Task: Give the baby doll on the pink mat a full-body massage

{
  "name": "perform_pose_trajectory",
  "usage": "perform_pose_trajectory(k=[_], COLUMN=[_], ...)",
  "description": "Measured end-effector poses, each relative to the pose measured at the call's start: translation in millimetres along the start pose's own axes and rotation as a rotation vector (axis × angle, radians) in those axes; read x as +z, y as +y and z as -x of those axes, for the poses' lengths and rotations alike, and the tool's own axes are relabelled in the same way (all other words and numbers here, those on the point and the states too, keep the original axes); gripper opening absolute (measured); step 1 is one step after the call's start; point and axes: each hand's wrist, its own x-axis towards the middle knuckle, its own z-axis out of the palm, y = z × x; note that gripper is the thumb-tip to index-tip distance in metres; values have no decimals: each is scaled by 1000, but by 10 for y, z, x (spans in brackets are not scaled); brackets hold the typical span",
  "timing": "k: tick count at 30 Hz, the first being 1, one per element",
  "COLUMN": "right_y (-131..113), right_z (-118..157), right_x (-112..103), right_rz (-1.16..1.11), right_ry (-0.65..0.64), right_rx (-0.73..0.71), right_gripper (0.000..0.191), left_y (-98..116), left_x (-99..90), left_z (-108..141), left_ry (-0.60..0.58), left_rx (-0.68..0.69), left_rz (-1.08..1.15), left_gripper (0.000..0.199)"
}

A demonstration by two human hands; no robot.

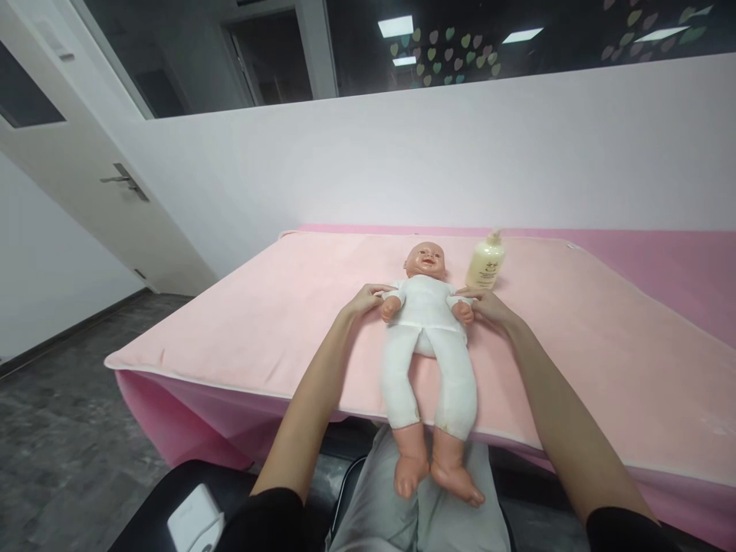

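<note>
Nearest, grey trousers [382, 498] show below the doll [425, 303], whose feet hang past the table's [230, 322] near edge. It lies on its back on the pink mat, head toward the far edge, perhaps so that legs and trunk both fall within easy reach. Farther in, the left hand [366, 299] and right hand [488, 305] flank it, each at a white sleeve, fingers loosely bent; whether they pinch the cloth or merely rest there I cannot tell. The matching placement looks meant to steady both arms. Just beyond the right hand, toward the far edge, a pump bottle [486, 262] stands upright, probably to be handy; it is pale yellow, though whether that is its contents or its plastic is unclear.
</note>
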Motion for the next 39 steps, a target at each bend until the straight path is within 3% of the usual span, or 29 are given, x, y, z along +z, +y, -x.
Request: perform_pose_trajectory(k=[13, 19, 26, 30, 34, 39], right_y=[115, 119, 150, 256, 367, 399], right_z=[-13, -3, -93, -128, -189, -283], right_x=[-45, -62, -53, -28, -3, 29], right_rz=[60, -268, -413, -409, -368, -199], right_ry=[-33, -19, -65, 18, 93, 212], right_rx=[-3, 131, 104, 105, 131, 204], right_gripper=[21, 31, 40, 29, 31, 29], left_y=[-61, -10, -49, -77, -87, -134], left_x=[-161, -137, 90, 119, 101, 173], left_z=[72, 83, -62, -71, -94, -177], left_ry=[7, 12, 138, 174, 185, 313], left_rx=[-37, -52, -1, -41, -65, -81], left_rz=[-80, 21, 97, 80, 53, -6], left_gripper=[13, 39, 47, 49, 49, 48])
